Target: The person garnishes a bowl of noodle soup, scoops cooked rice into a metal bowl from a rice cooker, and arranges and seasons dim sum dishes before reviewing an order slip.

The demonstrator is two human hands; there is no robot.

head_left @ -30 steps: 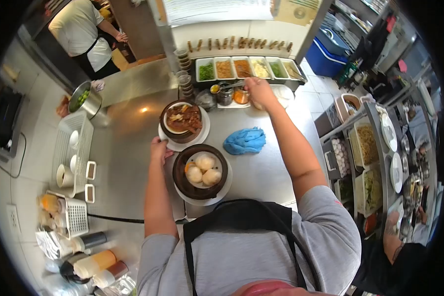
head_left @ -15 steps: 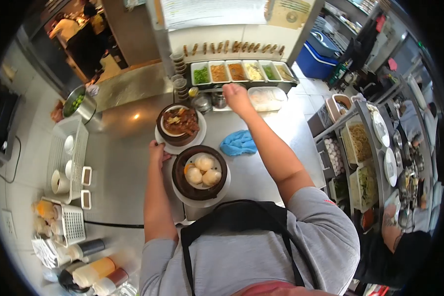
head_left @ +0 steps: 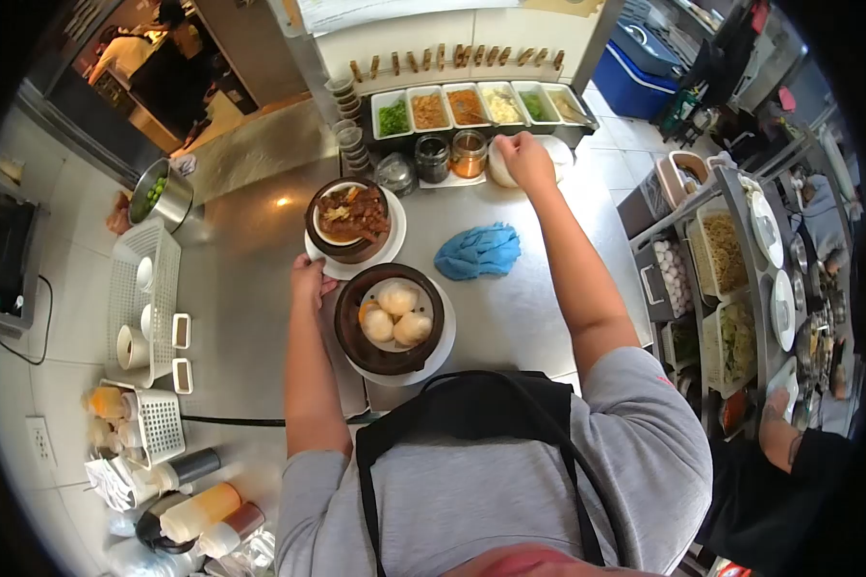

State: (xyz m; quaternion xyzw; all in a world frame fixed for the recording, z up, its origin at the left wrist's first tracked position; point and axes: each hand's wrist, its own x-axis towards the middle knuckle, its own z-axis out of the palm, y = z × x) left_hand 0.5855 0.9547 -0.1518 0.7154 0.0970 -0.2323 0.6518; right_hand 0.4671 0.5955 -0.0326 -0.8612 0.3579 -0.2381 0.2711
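Observation:
My left hand (head_left: 311,281) grips the near-left edge of a white plate (head_left: 392,240), on which a round steamer (head_left: 316,224) of brown sauced food (head_left: 354,215) stands. Nearer my body, a second steamer (head_left: 353,352) with several pale dumplings (head_left: 396,313) rests on another white plate (head_left: 438,361). My right hand (head_left: 524,162) is closed over the white container (head_left: 555,154), its fingertips just below the garnish bins; what it holds cannot be made out. Left of it stand an orange-filled jar (head_left: 469,154) and a dark jar (head_left: 432,158).
A blue cloth (head_left: 478,252) lies right of the steamers. Garnish bins (head_left: 428,109) line the back edge. Left are a white basket (head_left: 159,279), small sauce dishes (head_left: 182,331) and bottles (head_left: 200,512). A co-worker's arm (head_left: 779,433) shows at the lower right, near racks.
My right hand has swung left over the jars, then back right to the white container. The long utensil it held no longer shows clearly. My left hand stays at the plate. A background person has left view.

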